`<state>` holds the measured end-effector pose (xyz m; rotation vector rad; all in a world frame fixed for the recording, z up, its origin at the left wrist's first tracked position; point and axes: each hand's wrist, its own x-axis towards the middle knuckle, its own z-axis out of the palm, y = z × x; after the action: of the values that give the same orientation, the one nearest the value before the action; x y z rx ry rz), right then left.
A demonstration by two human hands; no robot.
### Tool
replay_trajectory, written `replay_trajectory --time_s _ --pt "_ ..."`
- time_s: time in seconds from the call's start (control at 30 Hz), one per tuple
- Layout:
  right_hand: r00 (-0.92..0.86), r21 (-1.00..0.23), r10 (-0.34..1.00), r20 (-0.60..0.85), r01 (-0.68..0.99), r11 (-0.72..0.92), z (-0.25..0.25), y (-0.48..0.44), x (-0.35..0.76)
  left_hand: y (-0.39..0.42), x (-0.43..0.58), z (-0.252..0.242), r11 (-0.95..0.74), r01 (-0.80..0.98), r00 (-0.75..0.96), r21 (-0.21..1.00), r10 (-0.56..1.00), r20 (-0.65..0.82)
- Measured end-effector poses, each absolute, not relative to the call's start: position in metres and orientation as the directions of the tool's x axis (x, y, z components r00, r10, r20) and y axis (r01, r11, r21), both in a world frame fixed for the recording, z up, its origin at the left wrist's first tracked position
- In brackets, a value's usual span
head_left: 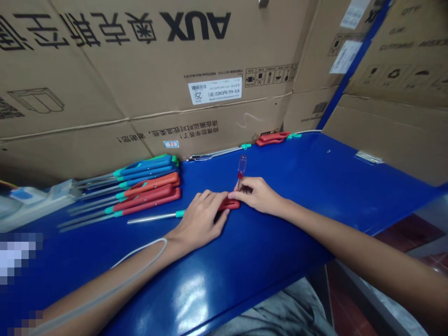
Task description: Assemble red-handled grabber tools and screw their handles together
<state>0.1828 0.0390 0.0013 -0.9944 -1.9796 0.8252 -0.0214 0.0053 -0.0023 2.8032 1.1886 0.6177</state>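
My left hand (203,217) lies over a red-handled long lighter (234,204), its fingers closed round the handle and pressing it to the table. The lighter's metal tube and green collar (179,213) stick out to the left, while most of the handle is hidden under the palm. With thumb and fingertips my right hand (258,193) pinches the shaft of a small screwdriver (241,164). The screwdriver stands nearly upright, clear purple grip on top, over the handle's right end. Its tip is hidden by my fingers.
Several blue, orange and red long lighters (150,191) lie stacked at the left, beside a white power strip (63,193). Along the back lie metal tubes (224,151) and red handle pieces (271,138). Cardboard walls (140,84) enclose the blue table (280,242). A white cable (140,249) crosses my left forearm.
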Motion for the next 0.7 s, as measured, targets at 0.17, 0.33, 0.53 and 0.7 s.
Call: replay_trajectory --time_s 0.17,0.33,0.53,0.7 --pt "-0.416 -0.785 0.847 0.332 0.376 0.492 0.000 0.038 0.180 0.006 -0.022 -0.004 -0.709 0.681 0.626 0.181 0.693 0.357" --pt "-0.606 -0.708 0.754 0.254 0.415 0.572 0.016 0.051 0.184 0.005 -0.021 -0.002 -0.708 0.684 0.625 0.177 0.693 0.359" --pt "-0.684 -0.618 0.702 0.199 0.468 0.631 0.024 0.060 0.178 0.004 -0.022 -0.004 -0.704 0.687 0.625 0.178 0.698 0.350" --pt "-0.637 -0.543 0.672 0.378 0.435 0.718 0.009 0.050 0.177 0.005 -0.022 -0.004 -0.702 0.689 0.621 0.180 0.699 0.355"
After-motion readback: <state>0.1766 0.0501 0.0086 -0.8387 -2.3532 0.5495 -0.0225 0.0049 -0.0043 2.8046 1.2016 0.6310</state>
